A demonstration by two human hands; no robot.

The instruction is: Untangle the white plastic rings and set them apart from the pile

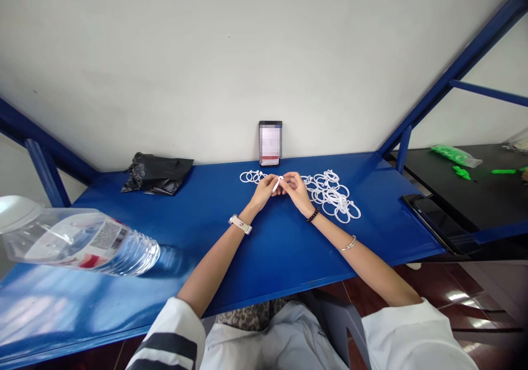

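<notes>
Over the blue table (289, 249), my left hand (264, 190) and my right hand (295, 187) meet, both pinching one small white plastic ring piece (278, 182) between the fingertips. A heap of white plastic rings (334, 197) lies just right of my right hand. A short row of joined white rings (252, 176) lies behind my left hand. My left wrist wears a white watch, my right wrist a dark bead bracelet and a thin bangle.
A phone (270, 143) leans upright against the white wall behind my hands. A crumpled black bag (155, 173) sits at the back left. A clear water bottle (78, 242) lies on its side near left. Right stands a black table (466, 194) with green items.
</notes>
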